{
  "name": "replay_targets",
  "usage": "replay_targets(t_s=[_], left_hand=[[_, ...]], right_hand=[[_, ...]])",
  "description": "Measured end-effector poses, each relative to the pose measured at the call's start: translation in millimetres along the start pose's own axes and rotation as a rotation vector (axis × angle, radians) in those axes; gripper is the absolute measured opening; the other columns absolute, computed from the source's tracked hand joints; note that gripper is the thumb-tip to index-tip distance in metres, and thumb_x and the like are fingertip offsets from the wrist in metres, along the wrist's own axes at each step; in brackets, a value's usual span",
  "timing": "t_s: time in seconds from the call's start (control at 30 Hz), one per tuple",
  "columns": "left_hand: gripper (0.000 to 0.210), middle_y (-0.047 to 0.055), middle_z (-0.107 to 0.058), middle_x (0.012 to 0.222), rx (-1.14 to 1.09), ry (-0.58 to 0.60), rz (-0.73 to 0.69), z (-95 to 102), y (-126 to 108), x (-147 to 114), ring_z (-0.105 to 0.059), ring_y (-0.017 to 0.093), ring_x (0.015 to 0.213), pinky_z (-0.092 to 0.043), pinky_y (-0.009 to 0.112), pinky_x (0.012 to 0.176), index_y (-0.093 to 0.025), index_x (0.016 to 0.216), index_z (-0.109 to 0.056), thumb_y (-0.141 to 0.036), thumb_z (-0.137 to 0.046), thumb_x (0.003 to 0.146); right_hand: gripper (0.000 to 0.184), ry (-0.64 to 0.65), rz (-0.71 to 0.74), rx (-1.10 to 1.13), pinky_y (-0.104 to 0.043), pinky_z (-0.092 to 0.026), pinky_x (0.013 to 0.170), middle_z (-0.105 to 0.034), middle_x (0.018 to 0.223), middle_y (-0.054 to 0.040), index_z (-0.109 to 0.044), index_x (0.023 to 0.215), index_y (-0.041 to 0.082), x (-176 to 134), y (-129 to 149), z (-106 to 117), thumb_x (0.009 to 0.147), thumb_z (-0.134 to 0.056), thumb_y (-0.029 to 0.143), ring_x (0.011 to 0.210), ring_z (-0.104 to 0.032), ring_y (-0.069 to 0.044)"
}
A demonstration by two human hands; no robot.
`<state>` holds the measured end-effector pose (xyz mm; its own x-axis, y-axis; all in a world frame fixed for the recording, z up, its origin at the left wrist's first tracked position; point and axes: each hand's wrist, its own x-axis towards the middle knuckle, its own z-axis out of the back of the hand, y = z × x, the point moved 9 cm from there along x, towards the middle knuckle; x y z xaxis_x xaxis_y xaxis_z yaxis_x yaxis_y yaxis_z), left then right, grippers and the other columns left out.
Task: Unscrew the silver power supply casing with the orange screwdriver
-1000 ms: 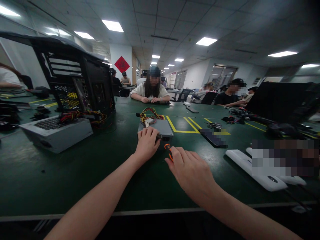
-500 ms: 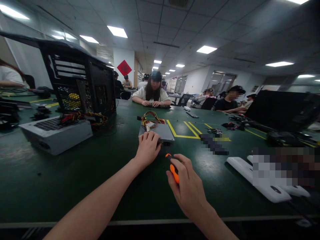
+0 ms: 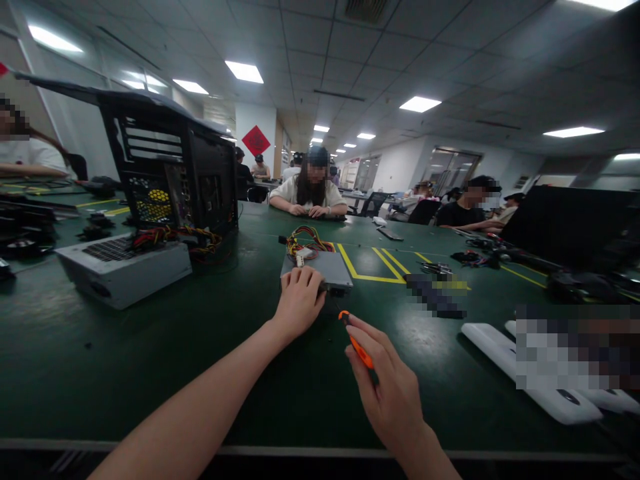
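Observation:
A small grey power supply [image 3: 334, 268] lies on the green table, with a bundle of coloured cables [image 3: 307, 240] at its far side. My left hand [image 3: 300, 300] rests over its near left part, fingers curled round the edge and hiding that corner. In my right hand [image 3: 387, 367] is an orange and black screwdriver [image 3: 361, 350], held between thumb and fingers. Its shaft points toward the near side of the power supply; the dark tip is too thin to tell whether it touches.
To the left are a larger grey power supply [image 3: 123, 270] and an open black computer case [image 3: 175, 167]. White power strips [image 3: 530, 377] lie at the right, near a dark pixelated object [image 3: 434, 295]. A person [image 3: 310, 183] sits across the table [image 3: 200, 367].
The whole view has shifted, so things sit a little farther right and lower. The screwdriver handle has turned slightly in my right fingers. My left hand keeps its place on the power supply.

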<state>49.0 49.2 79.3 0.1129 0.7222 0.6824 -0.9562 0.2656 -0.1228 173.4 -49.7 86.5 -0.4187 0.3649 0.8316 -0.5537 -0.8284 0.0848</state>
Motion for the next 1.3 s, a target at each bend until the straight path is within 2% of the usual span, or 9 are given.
replay_targets(t_s=[0.13, 0.23, 0.33, 0.53, 0.73, 0.9, 1.0, 1.13, 1.3], left_hand=[[0.021, 0.005, -0.05, 0.106, 0.004, -0.006, 0.002, -0.2, 0, 0, -0.041, 0.023, 0.099, -0.032, 0.039, 0.083, -0.021, 0.1, -0.049, -0.026, -0.049, 0.079], [0.021, 0.006, -0.05, 0.105, 0.016, -0.012, 0.012, -0.5, 0, 0, -0.041, 0.024, 0.098, -0.032, 0.04, 0.082, -0.021, 0.099, -0.049, -0.026, -0.049, 0.079], [0.02, 0.006, -0.051, 0.105, 0.012, -0.018, 0.01, -1.6, -1, 0, -0.041, 0.024, 0.098, -0.031, 0.04, 0.082, -0.021, 0.098, -0.049, -0.026, -0.049, 0.079], [0.019, 0.006, -0.051, 0.111, -0.032, -0.04, 0.012, -3.3, 0, -2, -0.041, 0.023, 0.104, -0.03, 0.039, 0.086, -0.02, 0.098, -0.049, -0.024, -0.049, 0.08], [0.018, 0.004, -0.054, 0.112, -0.078, -0.043, -0.002, -3.0, -2, -2, -0.043, 0.021, 0.106, -0.027, 0.039, 0.089, -0.02, 0.098, -0.048, -0.022, -0.048, 0.08], [0.018, 0.005, -0.055, 0.111, -0.07, -0.036, 0.005, -2.6, -2, -1, -0.043, 0.022, 0.105, -0.027, 0.039, 0.089, -0.02, 0.098, -0.048, -0.022, -0.049, 0.079], [0.019, 0.005, -0.055, 0.11, -0.059, -0.036, 0.005, -2.3, -2, -1, -0.043, 0.022, 0.104, -0.027, 0.039, 0.088, -0.02, 0.098, -0.048, -0.023, -0.049, 0.08], [0.018, 0.005, -0.054, 0.11, -0.05, -0.028, 0.008, -3.3, -1, -1, -0.043, 0.022, 0.104, -0.027, 0.04, 0.088, -0.02, 0.098, -0.049, -0.024, -0.048, 0.08], [0.019, 0.006, -0.054, 0.11, -0.041, -0.018, 0.014, -4.3, -1, -1, -0.043, 0.022, 0.104, -0.027, 0.04, 0.088, -0.02, 0.099, -0.049, -0.023, -0.047, 0.08]], right_hand=[[0.018, -0.006, -0.056, -0.108, -0.028, -0.053, 0.067, -0.058, 0.1, -0.011, -0.051, 0.102, 0.017, 5, -8, 4, 0.088, -0.041, 0.018, 0.086, -0.061, -0.017], [0.017, 0.046, -0.092, -0.134, -0.033, -0.052, 0.073, -0.055, 0.104, -0.0138, -0.048, 0.102, 0.014, 8, -10, 3, 0.088, -0.039, 0.018, 0.093, -0.057, -0.019], [0.021, 0.09, -0.002, -0.219, -0.036, -0.05, 0.077, -0.056, 0.103, -0.0152, -0.047, 0.105, 0.011, 14, 0, 2, 0.087, -0.037, 0.017, 0.095, -0.056, -0.021], [0.021, 0.214, 0.034, -0.452, -0.029, -0.045, 0.053, -0.06, 0.072, -0.0056, -0.056, 0.09, 0.015, 36, 3, 2, 0.089, -0.039, 0.025, 0.062, -0.058, -0.017], [0.025, 0.252, 0.159, -0.481, -0.031, -0.046, 0.068, -0.06, 0.096, -0.0133, -0.056, 0.098, 0.011, 38, 21, -6, 0.087, -0.034, 0.015, 0.082, -0.058, -0.02], [0.019, 0.214, 0.145, -0.584, -0.025, -0.036, 0.047, -0.057, 0.068, -0.0029, -0.058, 0.09, 0.017, 36, 23, -6, 0.088, -0.04, 0.024, 0.051, -0.051, -0.014], [0.018, 0.249, 0.093, -0.581, -0.026, -0.041, 0.052, -0.059, 0.078, -0.007, -0.057, 0.089, 0.016, 36, 19, -7, 0.087, -0.042, 0.025, 0.061, -0.056, -0.016], [0.026, 0.263, 0.205, -0.521, -0.03, -0.046, 0.066, -0.059, 0.101, -0.0149, -0.055, 0.1, 0.012, 30, 30, -12, 0.085, -0.034, 0.009, 0.086, -0.058, -0.021], [0.019, 0.231, 0.119, -0.616, -0.026, -0.04, 0.048, -0.06, 0.073, -0.0061, -0.056, 0.096, 0.015, 36, 16, -4, 0.086, -0.041, 0.019, 0.054, -0.054, -0.015]])
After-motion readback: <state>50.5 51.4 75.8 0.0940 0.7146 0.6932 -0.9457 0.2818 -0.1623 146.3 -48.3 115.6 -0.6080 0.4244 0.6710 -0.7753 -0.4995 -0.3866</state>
